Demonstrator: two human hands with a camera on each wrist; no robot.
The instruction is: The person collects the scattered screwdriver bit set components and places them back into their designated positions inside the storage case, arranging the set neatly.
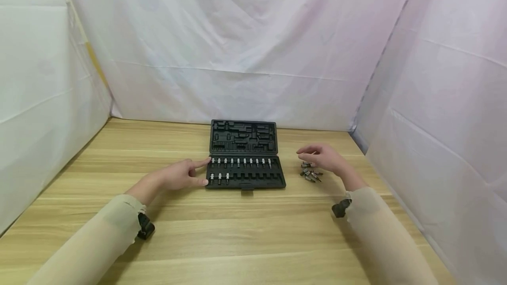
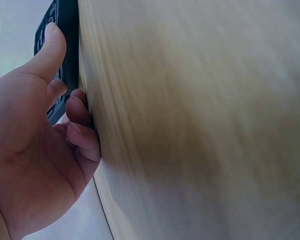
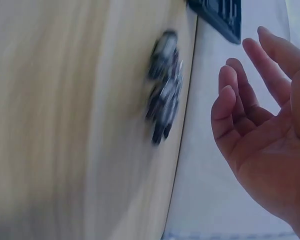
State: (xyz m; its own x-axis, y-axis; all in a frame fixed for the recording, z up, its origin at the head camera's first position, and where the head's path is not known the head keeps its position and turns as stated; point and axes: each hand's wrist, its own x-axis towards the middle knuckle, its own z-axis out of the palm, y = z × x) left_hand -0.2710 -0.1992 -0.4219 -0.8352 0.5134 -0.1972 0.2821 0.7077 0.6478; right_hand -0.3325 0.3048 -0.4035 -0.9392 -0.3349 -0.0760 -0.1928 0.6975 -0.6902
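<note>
A black socket case (image 1: 245, 184) lies unfolded on the table, its moulded lid (image 1: 243, 136) tilted up at the back. Several bit sockets (image 1: 238, 162) fill the upper row of the base. Three more bit sockets (image 1: 219, 178) sit at the left of the lower row, beside bare slots. My left hand (image 1: 180, 175) touches the case's left edge with thumb and index finger spread apart; the other fingers curl loosely against the table in the left wrist view. Over a loose pile of bit sockets (image 1: 310, 174) hovers my right hand (image 1: 322, 158), its fingers loosely bent and holding nothing.
The wooden table (image 1: 237, 241) carries the case and the pile, with the pile to the right of the case. White cloth (image 1: 237, 47) hangs behind the table and along both sides. A black wrist camera (image 1: 145, 227) is strapped below the left sleeve.
</note>
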